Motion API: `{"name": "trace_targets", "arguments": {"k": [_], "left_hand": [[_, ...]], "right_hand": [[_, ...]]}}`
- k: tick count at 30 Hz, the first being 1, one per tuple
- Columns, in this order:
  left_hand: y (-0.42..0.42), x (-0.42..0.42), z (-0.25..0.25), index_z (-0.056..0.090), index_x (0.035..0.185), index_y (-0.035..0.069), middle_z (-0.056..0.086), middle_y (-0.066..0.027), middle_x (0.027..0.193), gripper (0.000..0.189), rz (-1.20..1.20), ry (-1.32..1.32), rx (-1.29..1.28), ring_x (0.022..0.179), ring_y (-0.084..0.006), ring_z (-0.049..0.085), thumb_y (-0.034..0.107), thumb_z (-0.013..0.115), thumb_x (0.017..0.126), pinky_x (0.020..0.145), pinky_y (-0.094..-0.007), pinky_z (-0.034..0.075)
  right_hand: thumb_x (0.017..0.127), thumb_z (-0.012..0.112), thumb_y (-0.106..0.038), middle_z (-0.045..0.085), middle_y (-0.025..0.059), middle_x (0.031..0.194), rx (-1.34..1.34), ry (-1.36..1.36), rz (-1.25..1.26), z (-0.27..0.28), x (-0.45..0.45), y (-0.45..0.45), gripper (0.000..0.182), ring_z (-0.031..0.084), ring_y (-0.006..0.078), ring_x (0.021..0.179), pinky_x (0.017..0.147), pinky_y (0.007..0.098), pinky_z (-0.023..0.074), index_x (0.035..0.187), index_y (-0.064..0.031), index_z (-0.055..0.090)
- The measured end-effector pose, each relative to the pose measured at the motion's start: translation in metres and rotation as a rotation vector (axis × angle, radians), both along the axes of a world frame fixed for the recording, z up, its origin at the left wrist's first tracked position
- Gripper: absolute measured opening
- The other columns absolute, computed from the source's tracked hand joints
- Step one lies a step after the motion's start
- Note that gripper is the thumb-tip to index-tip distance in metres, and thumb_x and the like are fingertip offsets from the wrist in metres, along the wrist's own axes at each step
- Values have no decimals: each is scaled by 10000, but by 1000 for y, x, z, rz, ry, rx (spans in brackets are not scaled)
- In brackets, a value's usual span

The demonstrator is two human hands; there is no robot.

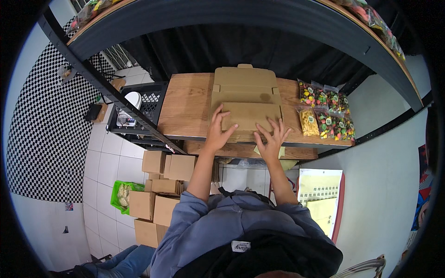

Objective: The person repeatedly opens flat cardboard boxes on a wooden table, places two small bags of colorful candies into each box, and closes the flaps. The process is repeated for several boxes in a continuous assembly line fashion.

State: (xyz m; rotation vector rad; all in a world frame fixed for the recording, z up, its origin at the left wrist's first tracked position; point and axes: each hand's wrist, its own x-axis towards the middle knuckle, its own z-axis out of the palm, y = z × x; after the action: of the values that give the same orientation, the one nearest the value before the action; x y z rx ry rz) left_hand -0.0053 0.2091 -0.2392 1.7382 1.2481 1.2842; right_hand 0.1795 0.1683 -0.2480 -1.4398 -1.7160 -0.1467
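A flat-folded brown cardboard mailer box [245,91] lies on a wood-topped shelf in front of me, its tabbed lid panel spread towards the back. The front panel is folded over and creased. My left hand [219,130] rests on the left end of this panel, thumb and fingers spread. On its right end lies my right hand [273,137], fingertips touching the cardboard and fingers apart. Neither hand is closed around anything. More cardboard layers show below the front panel, under my hands.
Clear bags of colourful candy [326,123] stand at the shelf's right. A black crate [147,107] is at left, behind a metal post [104,87]. Stacked cardboard boxes [142,205] and a green basket [116,198] occupy the floor. Sticker sheets [318,184] lie right. Another person's jeans [128,262] show lower left.
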Motion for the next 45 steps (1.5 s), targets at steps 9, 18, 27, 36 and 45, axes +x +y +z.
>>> {"name": "trace_targets", "arguments": {"k": [9,18,27,36,45], "left_hand": [[-5,28,16,451,1176,68,381,-100,1284,395,-48,679,278,1243,-249,267,248,452,823,1021,-468,146],[0,15,17,355,1235,-1,338,-198,1292,508,82,413,180,1224,-320,272,327,410,850,1014,-416,177],[-15,7,-4,266,1273,-39,322,-220,1295,591,220,465,-125,1234,-365,232,336,433,848,992,-489,154],[-40,31,21,255,1299,-2,355,-167,1262,573,-16,-432,65,1149,-214,367,25,523,793,939,-308,321],[-57,116,32,178,1326,-4,356,-157,1272,614,-425,-357,-117,1103,-198,415,33,516,814,913,-287,345]], "right_hand": [[750,550,-413,421,76,1238,-149,-236,-38,18,-7,3,485,263,298,1233,969,585,5,1140,-127,512],[770,530,-434,370,241,1244,-235,173,-182,15,33,14,638,276,369,1209,989,548,29,1196,26,414],[787,518,-424,399,252,1228,-333,344,-141,-11,35,15,620,236,358,1242,982,538,-43,1214,12,406],[866,478,-138,453,63,954,-53,1152,104,8,53,-13,146,428,142,919,829,300,345,955,-30,435],[903,341,-319,245,241,1324,-115,801,-303,11,102,-106,580,292,317,1213,995,340,214,1343,-30,99]]}}
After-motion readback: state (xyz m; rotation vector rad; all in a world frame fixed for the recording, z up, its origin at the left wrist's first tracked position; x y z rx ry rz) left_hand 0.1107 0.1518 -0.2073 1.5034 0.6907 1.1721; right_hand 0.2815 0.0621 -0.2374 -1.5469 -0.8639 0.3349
